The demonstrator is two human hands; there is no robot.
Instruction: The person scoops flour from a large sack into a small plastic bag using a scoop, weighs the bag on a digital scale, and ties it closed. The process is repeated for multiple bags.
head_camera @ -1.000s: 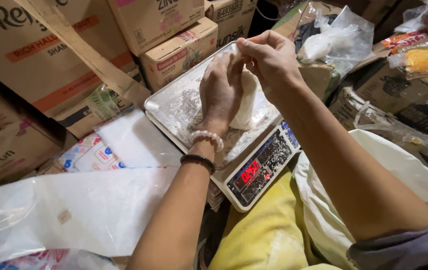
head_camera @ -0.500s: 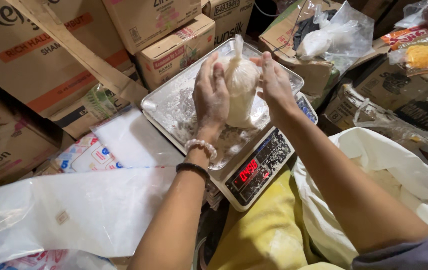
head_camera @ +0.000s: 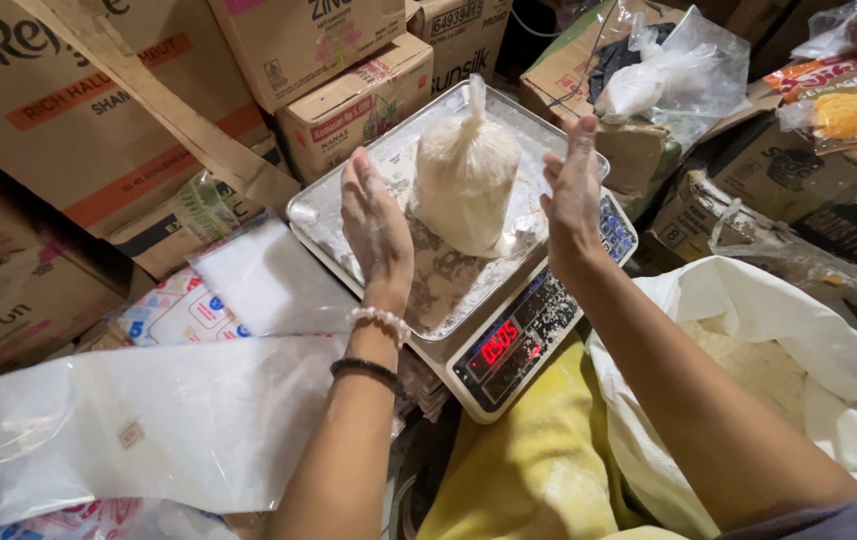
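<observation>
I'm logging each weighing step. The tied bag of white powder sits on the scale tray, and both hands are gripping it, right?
Not quite. In the head view the tied bag does sit on the scale tray, but neither hand grips it: the left hand and right hand are open, one on each side of the bag, apart from it.

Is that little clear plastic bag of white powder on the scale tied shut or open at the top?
Shut. The clear plastic bag of white powder stands upright on the metal scale pan, its neck twisted into a narrow tip.
</observation>
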